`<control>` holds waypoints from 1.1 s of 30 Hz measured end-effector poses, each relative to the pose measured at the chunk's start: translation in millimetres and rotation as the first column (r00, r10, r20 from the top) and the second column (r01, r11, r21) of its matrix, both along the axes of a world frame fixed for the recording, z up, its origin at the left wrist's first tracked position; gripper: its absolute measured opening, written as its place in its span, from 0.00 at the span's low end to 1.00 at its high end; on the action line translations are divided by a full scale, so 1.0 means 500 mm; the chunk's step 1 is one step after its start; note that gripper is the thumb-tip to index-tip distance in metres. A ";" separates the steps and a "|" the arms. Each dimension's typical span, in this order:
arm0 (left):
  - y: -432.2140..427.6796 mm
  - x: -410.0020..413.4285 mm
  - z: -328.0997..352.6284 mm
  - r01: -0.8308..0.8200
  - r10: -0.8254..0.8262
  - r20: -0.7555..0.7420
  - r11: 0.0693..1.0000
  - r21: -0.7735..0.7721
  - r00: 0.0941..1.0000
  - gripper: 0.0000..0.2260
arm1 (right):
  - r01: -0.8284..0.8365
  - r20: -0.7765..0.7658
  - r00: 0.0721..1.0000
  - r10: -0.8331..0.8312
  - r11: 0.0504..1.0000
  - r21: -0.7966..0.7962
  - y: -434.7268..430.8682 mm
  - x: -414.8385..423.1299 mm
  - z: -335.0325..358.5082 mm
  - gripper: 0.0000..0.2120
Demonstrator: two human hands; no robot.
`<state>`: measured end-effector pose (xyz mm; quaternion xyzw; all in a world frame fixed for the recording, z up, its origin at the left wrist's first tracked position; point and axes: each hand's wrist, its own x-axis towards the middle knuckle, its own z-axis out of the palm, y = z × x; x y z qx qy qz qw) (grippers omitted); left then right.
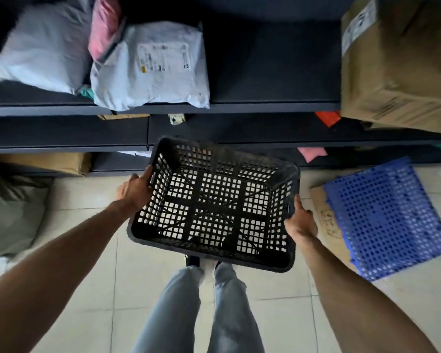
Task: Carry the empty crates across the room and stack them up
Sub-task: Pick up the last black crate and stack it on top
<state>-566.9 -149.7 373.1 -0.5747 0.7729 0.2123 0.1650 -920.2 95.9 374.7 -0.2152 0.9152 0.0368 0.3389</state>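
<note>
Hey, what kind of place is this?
Probably a parcel storeroom or small warehouse: dark shelves hold a labelled mailer bag and a cardboard box. The left hand and right hand hold an empty black crate.

Nothing legible anywhere. White parcel (150, 82), approx 11 o'clock: shipping label (163, 57) w/ rows of small print, a black square mark & a yellow spot, all too blurred to read. Cardboard box (397, 72), 2 o'clock: white sticker (358, 26) near its top corner, plus dark print low on its side, both unreadable. Flat cardboard sheet (325, 220), 3 o'clock: dark inked marks, illegible.
</note>
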 end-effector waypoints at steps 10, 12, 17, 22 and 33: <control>0.035 -0.167 0.173 0.383 -0.381 -0.050 0.922 0.054 0.923 0.33 | 0.386 -0.059 0.920 -0.388 0.921 -0.042 0.261 0.069 0.169 0.37; 0.048 -0.212 0.179 0.471 -0.467 -0.061 0.880 0.061 0.882 0.32 | 0.490 -0.096 0.865 -0.492 0.870 -0.051 0.324 0.104 0.191 0.36; 0.146 -0.338 0.221 0.692 -0.686 -0.098 0.721 0.038 0.721 0.29 | 0.733 -0.125 0.664 -0.737 0.675 -0.090 0.484 0.215 0.245 0.34; 0.302 -0.441 0.267 0.860 -0.851 -0.131 0.508 0.042 0.509 0.27 | 0.895 -0.118 0.417 -0.901 0.430 -0.117 0.664 0.365 0.267 0.34; 0.872 -0.544 0.213 0.986 -0.975 -0.148 -0.160 -0.049 -0.166 0.32 | 0.966 -0.160 -0.220 -0.962 -0.191 -0.176 1.020 0.828 0.288 0.29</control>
